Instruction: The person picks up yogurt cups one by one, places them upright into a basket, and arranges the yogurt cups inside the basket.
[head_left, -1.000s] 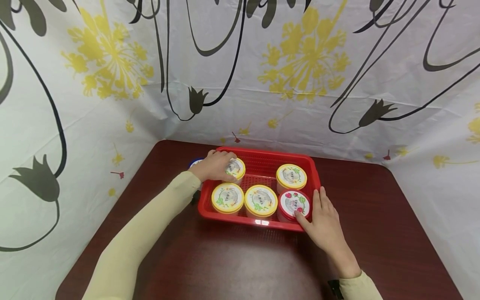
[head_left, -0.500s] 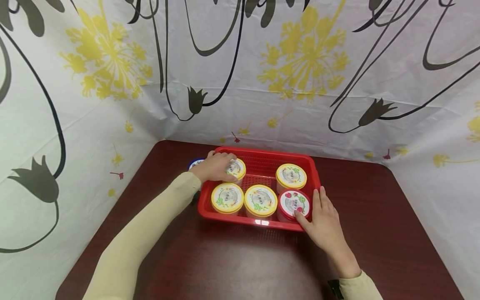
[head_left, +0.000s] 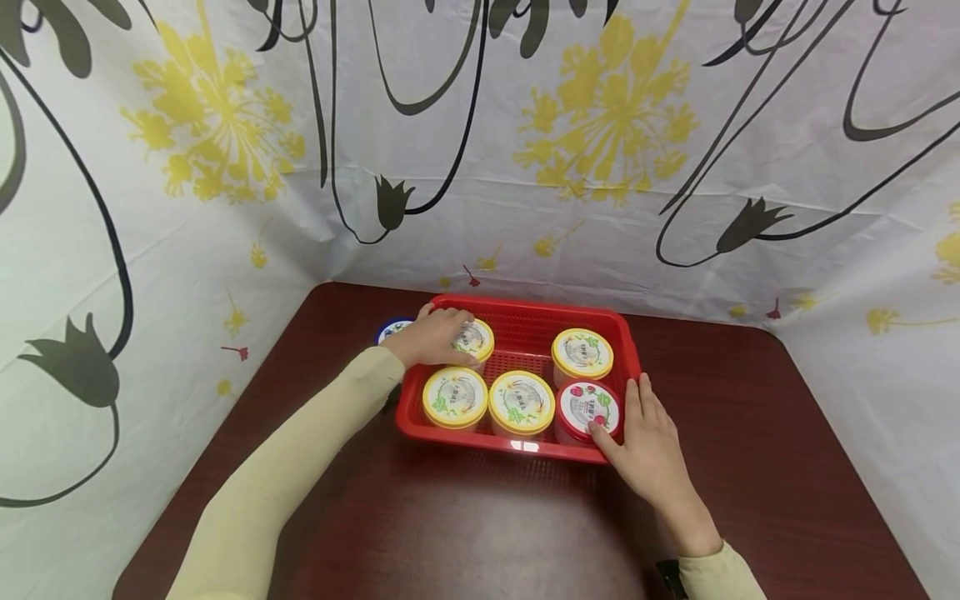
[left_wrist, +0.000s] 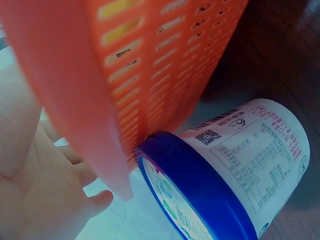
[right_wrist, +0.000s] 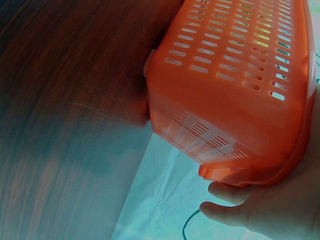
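Observation:
A red plastic basket (head_left: 525, 454) holds several round tubs with printed lids. My left hand (head_left: 433, 335) reaches over its left rim, thumb and fingers around the back-left yellow-lidded tub (head_left: 480, 335). Outside that wall, next to the wrist, is a blue-lidded tub (left_wrist: 195, 185); in the left wrist view it shows white sides with printed text. My right hand (head_left: 651, 440) lies at the front-right corner, thumb over the edge of the red-lidded tub (head_left: 581, 402), fingers straight along the basket's outer right side. In the right wrist view, fingertips (right_wrist: 220, 195) show beyond the rim; the thumb is hidden.
Two yellow-lidded tubs, one left (head_left: 454, 392) and one centre (head_left: 517, 396), stand along the basket's front; another yellow-lidded tub (head_left: 582, 346) is at the back right. The dark red-brown table (head_left: 450, 525) is bounded behind and at the sides by patterned white cloth (head_left: 480, 142).

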